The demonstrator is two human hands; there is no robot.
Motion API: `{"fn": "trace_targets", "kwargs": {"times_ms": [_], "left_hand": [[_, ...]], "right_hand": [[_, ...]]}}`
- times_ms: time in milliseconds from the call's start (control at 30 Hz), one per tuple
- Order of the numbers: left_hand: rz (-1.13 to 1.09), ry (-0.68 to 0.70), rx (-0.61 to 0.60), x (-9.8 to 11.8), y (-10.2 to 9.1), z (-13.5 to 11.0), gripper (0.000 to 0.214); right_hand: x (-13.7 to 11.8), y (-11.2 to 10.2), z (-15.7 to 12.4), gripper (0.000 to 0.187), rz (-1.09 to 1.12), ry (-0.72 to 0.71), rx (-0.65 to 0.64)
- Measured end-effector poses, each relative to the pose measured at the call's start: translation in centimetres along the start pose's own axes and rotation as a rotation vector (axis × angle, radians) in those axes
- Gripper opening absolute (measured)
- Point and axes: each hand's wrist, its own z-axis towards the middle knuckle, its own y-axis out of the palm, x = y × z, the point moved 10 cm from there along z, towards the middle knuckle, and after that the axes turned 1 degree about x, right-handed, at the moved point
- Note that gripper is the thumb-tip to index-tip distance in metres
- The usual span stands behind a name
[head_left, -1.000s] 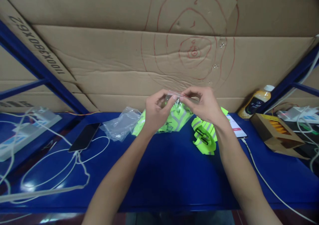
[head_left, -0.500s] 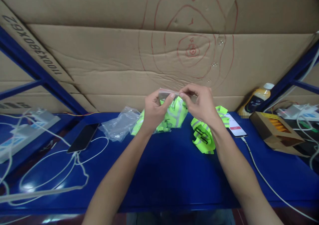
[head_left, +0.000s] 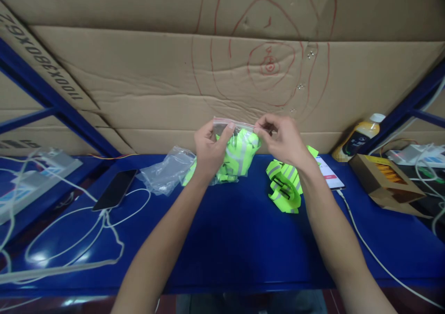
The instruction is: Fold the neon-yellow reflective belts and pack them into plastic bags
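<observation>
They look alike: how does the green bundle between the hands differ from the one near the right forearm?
The bagged bundle is in clear plastic; the loose bundle is bare. Left hand and right hand hold the bagged bundle; the loose bundle lies on the table. Both are yellow-green, grey-striped.

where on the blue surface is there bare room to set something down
The widest bare patch of the blue surface lies between the forearms, nearer the person than the clear bag. A smaller one lies right of the white charging cable, in front of the cardboard box. Crowded: the left end, with looped cables, dark phone and power strip.
</observation>
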Motion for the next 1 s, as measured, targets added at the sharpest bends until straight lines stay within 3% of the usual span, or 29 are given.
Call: {"fn": "trace_targets", "kwargs": {"times_ms": [100,200,267,600,767,867,1000], "left_hand": [[-0.014,-0.019,0.02,-0.4,-0.3,0.1,0.021],[-0.034,-0.019,0.056,-0.8,-0.9,0.5,0.022],[-0.046,-0.013,0.079,-1.0,-1.3,0.7,0.023],[-0.095,-0.102,0.155,-1.8,-2.2,1.3,0.032],[-0.266,-0.243,0.263,-5.0,-3.5,1.4,0.035],[-0.352,-0.28,0.297,-6.7,-3.7,1.3,0.042],[-0.289,-0.332,0.247,-8.6,-4.4,2.1,0.055]], "right_hand": [[0.6,-0.5,0.1,0.011,0.028,0.001,0.049],[1.5,-0.2,0.1,0.01,0.13,0.051,0.015],[2.1,-0.1,0.1,0.016,0.176,0.087,-0.006],[3.9,0.4,0.4,0.048,0.436,0.217,0.124],[5.0,4.3,-0.9,0.077,0.503,0.438,-0.116],[5.2,6.1,-1.1,0.067,0.545,0.461,-0.188],[9.7,5.0,-1.3,0.046,0.455,0.579,-0.01]]}}
